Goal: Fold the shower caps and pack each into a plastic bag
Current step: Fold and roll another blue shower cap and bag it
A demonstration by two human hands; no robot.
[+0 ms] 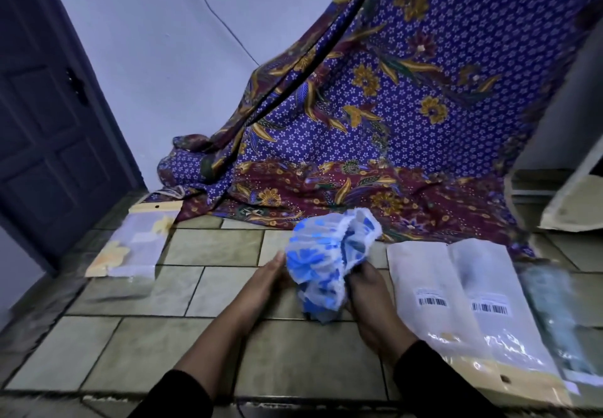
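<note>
A crumpled shower cap [326,261], translucent white with blue flowers, is held up above the tiled floor in the middle of the view. My left hand [267,279] presses against its left side with flat fingers. My right hand [368,300] grips its lower right side. Two flat plastic bags with barcode labels [427,300] [492,313] lie side by side to the right of my hands. A packed bag with a yellow-flowered cap [130,248] lies at the left.
A purple and maroon patterned cloth [375,124] hangs from the upper right down to the tiled floor [163,346] behind the cap. Another blurred package [554,313] lies at the far right. A dark door [42,117] stands at left.
</note>
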